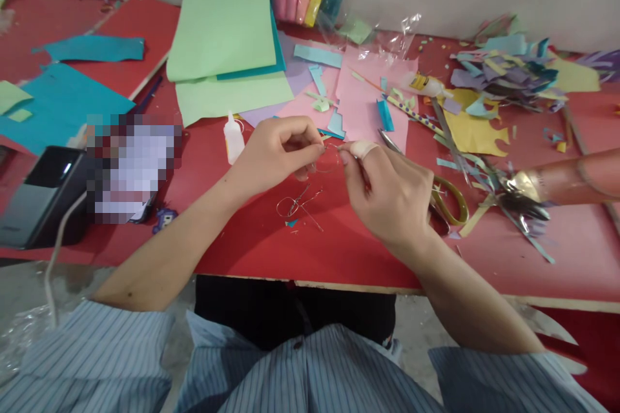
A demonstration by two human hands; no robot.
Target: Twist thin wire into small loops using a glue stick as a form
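Note:
Between my two hands, above the red table, is a thin wire (327,170) bent into a loop. My left hand (285,147) pinches one side of it between thumb and fingertips. On the other side, my right hand (382,184) grips its end; a pale wrap covers one finger. Below them more thin wire (290,208), curled and crossed, lies on the table near a tiny blue scrap. A small white glue bottle (234,141) stands just left of my left hand. Partly hidden behind my right hand are scissors (453,201) with yellowish handles.
Green paper sheets (227,32) and pink paper (363,87) cover the back of the red table (252,239). Shredded paper strips (504,68) pile up at back right. To the left are a phone (133,171) and a dark device (41,200) with a white cable.

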